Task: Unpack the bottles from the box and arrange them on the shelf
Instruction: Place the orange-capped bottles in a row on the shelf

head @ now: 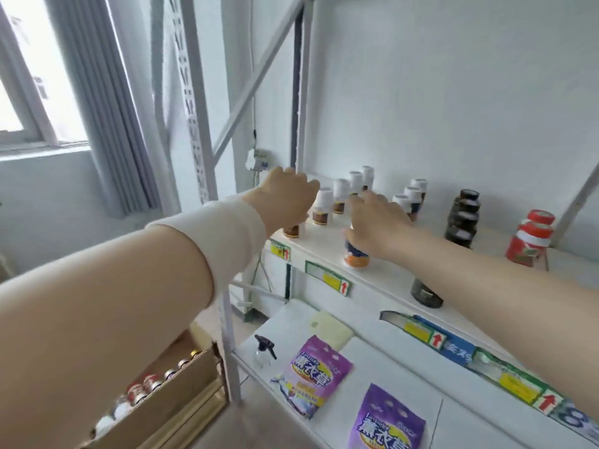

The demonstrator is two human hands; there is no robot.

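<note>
The blue-and-orange bottle (356,256) stands at the front edge of the shelf (382,277). The right hand (377,218) has its fingers curled over the cap, probably to line the bottle up with the white-capped row (341,196) beyond the fingertips. The left hand (287,199) clamps its fingers likewise on a brown-labelled bottle (291,231). The box (175,384) sits well below both.

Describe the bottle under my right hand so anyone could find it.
It stands on the white shelf, at the upper board's front edge, under the right hand. Unlike the brown-labelled white bottles behind, this bottle wears a blue and orange label.
</note>
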